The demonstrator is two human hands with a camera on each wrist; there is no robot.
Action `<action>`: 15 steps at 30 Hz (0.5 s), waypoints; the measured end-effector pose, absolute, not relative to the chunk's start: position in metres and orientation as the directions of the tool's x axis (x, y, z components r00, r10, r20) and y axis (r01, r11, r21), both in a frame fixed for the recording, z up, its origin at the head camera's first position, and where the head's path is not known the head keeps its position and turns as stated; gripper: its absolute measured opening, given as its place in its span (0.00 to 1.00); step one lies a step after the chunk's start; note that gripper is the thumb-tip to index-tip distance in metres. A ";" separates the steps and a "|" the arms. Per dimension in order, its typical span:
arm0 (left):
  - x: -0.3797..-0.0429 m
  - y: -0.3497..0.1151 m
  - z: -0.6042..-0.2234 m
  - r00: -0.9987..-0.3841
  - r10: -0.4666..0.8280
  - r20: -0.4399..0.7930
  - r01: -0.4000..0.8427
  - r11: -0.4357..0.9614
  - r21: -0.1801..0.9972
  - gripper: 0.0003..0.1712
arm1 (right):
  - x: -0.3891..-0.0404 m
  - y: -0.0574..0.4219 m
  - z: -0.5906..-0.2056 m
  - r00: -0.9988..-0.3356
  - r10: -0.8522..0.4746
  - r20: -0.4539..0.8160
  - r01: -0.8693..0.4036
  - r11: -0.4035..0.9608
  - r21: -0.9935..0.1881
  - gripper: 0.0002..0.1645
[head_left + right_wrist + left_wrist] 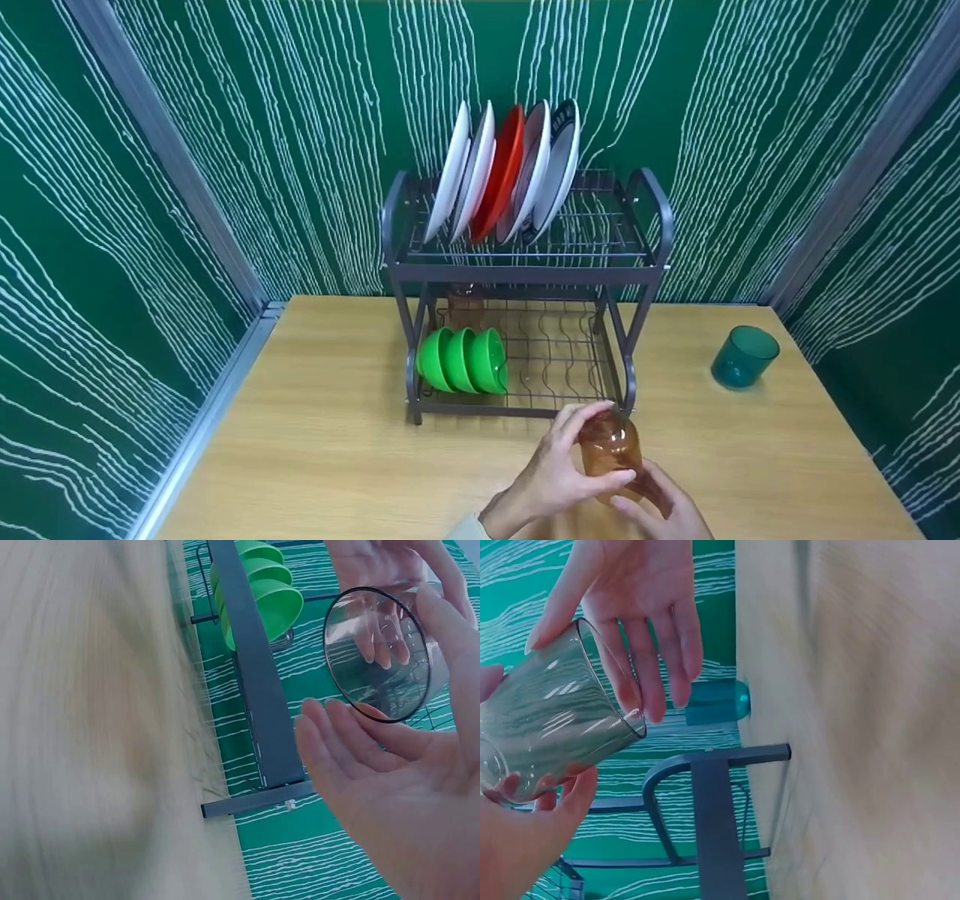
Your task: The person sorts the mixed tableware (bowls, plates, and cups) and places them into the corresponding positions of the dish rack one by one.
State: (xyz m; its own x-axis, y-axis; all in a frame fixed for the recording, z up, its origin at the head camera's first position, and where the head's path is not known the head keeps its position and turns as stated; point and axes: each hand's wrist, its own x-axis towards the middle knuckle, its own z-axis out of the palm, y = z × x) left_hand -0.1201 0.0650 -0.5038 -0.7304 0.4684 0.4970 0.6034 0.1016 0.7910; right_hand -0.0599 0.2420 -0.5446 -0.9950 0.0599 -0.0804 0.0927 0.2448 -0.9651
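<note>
An amber see-through drinking glass [611,448] is held above the table, tilted with its mouth downward. My left hand [553,466] grips it near the base, thumb on one side and fingers on the other. Close to the rim is my right hand [670,504]. In the right wrist view the right hand's fingers [341,739] reach out fairly straight beside the mouth of the glass [379,652], and its thumb lies along the side. From the left wrist, the glass [551,716] looks clear and greenish, with nothing visible inside.
A dark two-tier dish rack [525,274] stands behind the hands. White, patterned and red plates [501,176] lean on its top tier. Green bowls [480,361] sit below at left, with another amber glass [465,300] behind them. A teal glass [744,358] stands at right on the wooden table [322,450].
</note>
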 end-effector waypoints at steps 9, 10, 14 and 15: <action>-0.123 0.065 -0.494 -0.708 0.478 0.520 0.674 0.237 0.700 0.46 | -0.062 0.240 -0.546 -1.000 0.018 -0.003 0.007 0.225 -0.974 0.35; -0.124 0.065 -0.494 -0.712 0.480 0.513 0.669 0.239 0.704 0.46 | -0.062 0.240 -0.546 -1.000 0.017 -0.021 0.024 0.218 -0.976 0.35; -0.128 0.062 -0.493 -0.722 0.474 0.504 0.660 0.253 0.708 0.46 | -0.062 0.241 -0.544 -0.996 0.034 -0.086 0.092 0.236 -0.967 0.36; -0.129 0.061 -0.493 -0.728 0.468 0.502 0.656 0.262 0.708 0.46 | -0.062 0.241 -0.543 -0.995 0.037 -0.093 0.100 0.242 -0.965 0.36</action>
